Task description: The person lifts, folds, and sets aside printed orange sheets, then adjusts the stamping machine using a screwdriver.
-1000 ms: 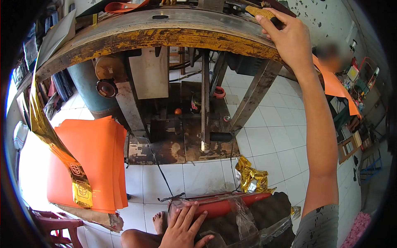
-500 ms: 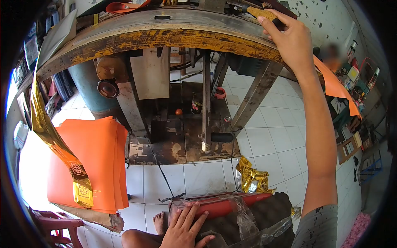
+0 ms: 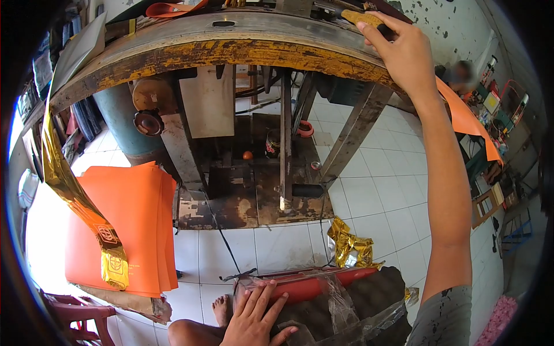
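My right hand point(image 3: 405, 49), at the far right of the worktable point(image 3: 219, 56), has its fingers closed around the dark end of a yellow handle point(image 3: 359, 18). A metal part shows at the handle's left end; its exact kind is unclear. Low in the view, my left hand point(image 3: 257, 314) lies flat, fingers spread, on a red cushion point(image 3: 306, 289) covered with clear plastic and dark foam point(image 3: 369, 308). To the left, a stack of orange sheets point(image 3: 124, 222) has a gold foil strip point(image 3: 78, 202) hanging over it, printed with an emblem near its lower end.
Metal legs point(image 3: 358, 135) and a wooden base point(image 3: 231, 199) stand under the worktable. Crumpled gold foil point(image 3: 350, 245) lies on the tiled floor. A red plastic stool point(image 3: 86, 314) is at lower left. Another person point(image 3: 461, 75) sits in the right background.
The view shifts very slightly. Both hands keep about the same places, and the right hand still grips the yellow handle.
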Demonstrator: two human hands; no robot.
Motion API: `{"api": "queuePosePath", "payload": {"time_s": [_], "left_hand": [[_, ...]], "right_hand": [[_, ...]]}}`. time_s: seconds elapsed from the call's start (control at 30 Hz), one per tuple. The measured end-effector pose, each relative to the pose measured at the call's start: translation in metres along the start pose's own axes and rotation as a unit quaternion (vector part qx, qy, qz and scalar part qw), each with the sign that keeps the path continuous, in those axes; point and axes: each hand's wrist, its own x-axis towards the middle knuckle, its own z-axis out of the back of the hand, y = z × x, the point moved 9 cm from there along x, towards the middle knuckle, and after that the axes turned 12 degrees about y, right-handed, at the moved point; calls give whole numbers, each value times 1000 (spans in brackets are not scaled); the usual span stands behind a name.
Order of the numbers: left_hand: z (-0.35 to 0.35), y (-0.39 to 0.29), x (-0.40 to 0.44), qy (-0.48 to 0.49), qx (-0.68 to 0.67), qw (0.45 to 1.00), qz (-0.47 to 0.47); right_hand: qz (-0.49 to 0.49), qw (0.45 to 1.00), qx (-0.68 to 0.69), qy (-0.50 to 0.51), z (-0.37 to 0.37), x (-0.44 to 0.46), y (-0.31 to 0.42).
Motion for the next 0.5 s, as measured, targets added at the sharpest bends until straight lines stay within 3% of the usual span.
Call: {"api": "queuePosePath", "payload": {"time_s": [0.1,0.4,0.5], "left_hand": [[-2,1,-1,4,22,1000,7],[18,-13,-8,-44,25,998,-23],[19,-14,-7,-44,25,998,-24]], "right_hand": [[-47,998,24,34,0,2,5],[33,997,69,15,18,4,34],[26,999,28,-5,19,4,32]]}}
